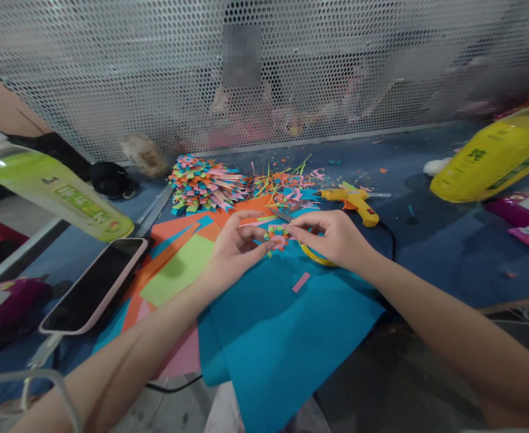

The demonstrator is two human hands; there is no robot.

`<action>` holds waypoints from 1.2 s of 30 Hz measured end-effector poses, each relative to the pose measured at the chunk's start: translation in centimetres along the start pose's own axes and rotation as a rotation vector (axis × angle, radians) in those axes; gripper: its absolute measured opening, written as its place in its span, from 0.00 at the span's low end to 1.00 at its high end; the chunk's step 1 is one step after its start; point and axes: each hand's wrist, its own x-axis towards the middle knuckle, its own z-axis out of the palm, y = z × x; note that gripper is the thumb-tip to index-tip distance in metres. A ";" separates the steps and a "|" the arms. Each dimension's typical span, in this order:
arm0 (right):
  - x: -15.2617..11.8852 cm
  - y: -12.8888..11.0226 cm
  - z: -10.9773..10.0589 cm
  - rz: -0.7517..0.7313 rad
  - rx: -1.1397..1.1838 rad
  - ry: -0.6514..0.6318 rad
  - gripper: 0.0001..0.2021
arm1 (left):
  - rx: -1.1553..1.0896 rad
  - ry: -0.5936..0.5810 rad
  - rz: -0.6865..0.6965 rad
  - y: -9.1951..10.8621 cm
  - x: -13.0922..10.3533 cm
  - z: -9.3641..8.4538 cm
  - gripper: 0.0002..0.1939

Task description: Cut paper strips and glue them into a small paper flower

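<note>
Between both hands is a small paper flower (278, 240) with a pink centre and orange, green and blue petals. My left hand (241, 240) pinches its left edge. On the other side, the fingertips of my right hand (330, 236) close on its right edge. Yellow-handled scissors (315, 257) lie under and beside my right hand, their blades partly hidden. Just below, a pink paper strip (301, 282) rests on a large blue sheet (282, 325). Orange, pink and green sheets (178, 267) spread to the left.
Behind my hands stand a pile of finished paper flowers (204, 186) and tangled paper strips (287, 180). A yellow glue gun (354, 201) lies at the right. Bottles (57, 186) (494, 156) flank the table, with a phone (95, 285) at left. A perforated metal panel (156, 78) closes the back.
</note>
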 end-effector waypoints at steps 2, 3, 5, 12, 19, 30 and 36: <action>0.0 0.0 0.1 0.001 0.007 0.000 0.08 | 0.003 0.004 0.001 0.0 0.1 0.1 0.24; 0.0 -0.1 0.1 0.004 0.007 -0.001 0.08 | 0.006 0.003 -0.003 0.0 0.1 0.1 0.24; 0.0 -0.1 0.1 0.011 0.004 -0.007 0.08 | 0.014 0.000 -0.008 0.0 0.1 0.1 0.24; 0.2 -0.1 -0.4 0.033 0.017 0.028 0.11 | 0.066 -0.044 0.039 -0.1 -0.2 -0.2 0.26; 0.4 0.6 0.1 0.092 0.349 -0.215 0.12 | -0.055 -0.261 -0.019 -0.1 -0.6 0.2 0.35; 0.5 1.0 0.8 -0.038 0.489 -0.182 0.06 | -0.219 -0.245 -0.106 -0.4 -0.3 -0.4 0.43; 0.7 1.1 0.8 0.037 0.666 -0.139 0.04 | -0.261 -0.220 -0.149 -0.1 -0.2 -0.1 0.43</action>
